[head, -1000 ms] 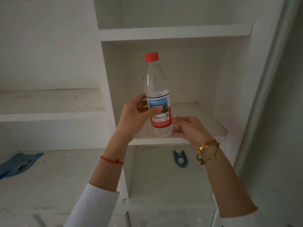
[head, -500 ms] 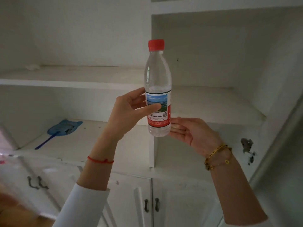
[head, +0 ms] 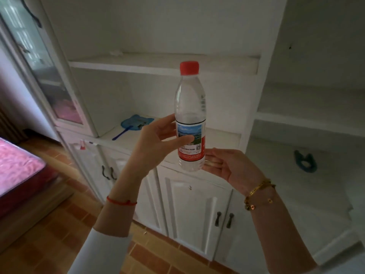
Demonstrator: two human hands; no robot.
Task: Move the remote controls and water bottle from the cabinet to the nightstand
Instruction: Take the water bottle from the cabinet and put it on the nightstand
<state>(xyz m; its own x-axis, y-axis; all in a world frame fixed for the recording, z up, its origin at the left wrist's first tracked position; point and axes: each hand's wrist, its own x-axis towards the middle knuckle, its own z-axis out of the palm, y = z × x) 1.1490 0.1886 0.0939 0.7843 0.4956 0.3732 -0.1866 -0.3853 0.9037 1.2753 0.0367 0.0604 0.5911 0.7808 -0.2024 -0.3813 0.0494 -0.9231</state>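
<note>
A clear water bottle (head: 189,107) with a red cap and a red and blue label stands upright in the air in front of the white cabinet (head: 197,210). My left hand (head: 156,143) grips it around the label, thumb across the front. My right hand (head: 231,165) is flat and open, its fingertips touching the bottle's lower right side near the base. No remote controls and no nightstand are in view.
A blue fly swatter (head: 132,125) lies on the cabinet's lower open shelf. A dark blue clip (head: 305,161) lies on the counter at right. A glass cabinet door (head: 39,66) stands at left. A bed with a pink cover (head: 15,165) sits at far left on the tiled floor (head: 49,234).
The bottle has come off the shelf and away from the cabinet, held the same way. My view has swung left and back, so the lower doors, the floor and the bed now show.
</note>
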